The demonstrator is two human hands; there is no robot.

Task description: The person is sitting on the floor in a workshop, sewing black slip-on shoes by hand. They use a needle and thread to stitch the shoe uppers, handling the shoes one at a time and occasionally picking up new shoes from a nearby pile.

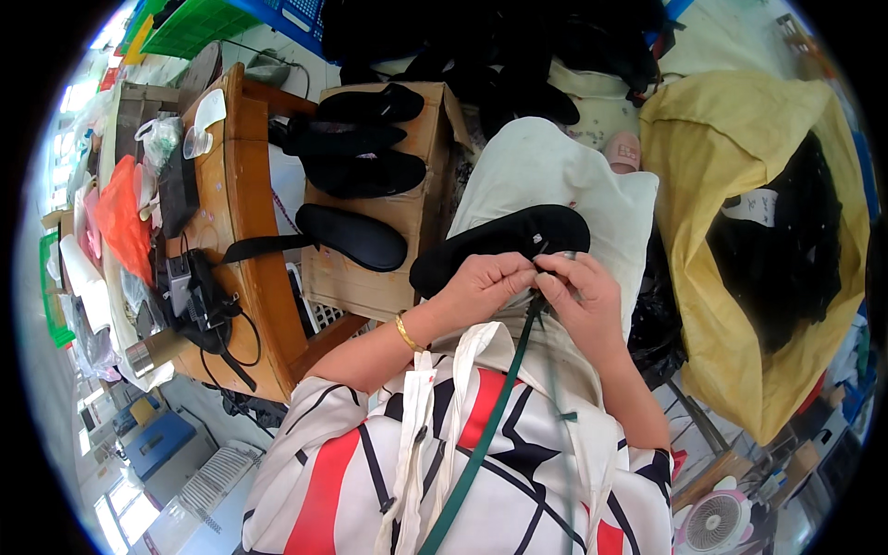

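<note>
A black shoe (499,242) lies across the white cloth (555,157) on my lap, its opening showing a small pale mark. My left hand (483,282) pinches with thumb and forefinger at the shoe's near edge. Right beside it, my right hand (585,291) pinches too, and the fingertips of both nearly meet. Whatever small thing they hold there is too fine to tell. Just beneath the fingertips, the end of a dark green strap (504,388) runs up from my chest.
Left of my lap, several black shoes (356,236) rest on a cardboard box (365,291), beside a wooden table (231,185) with cables. A yellow sack (712,111) holding black items stands at right. A black heap (499,46) lies ahead; a pink fan (714,520) is lower right.
</note>
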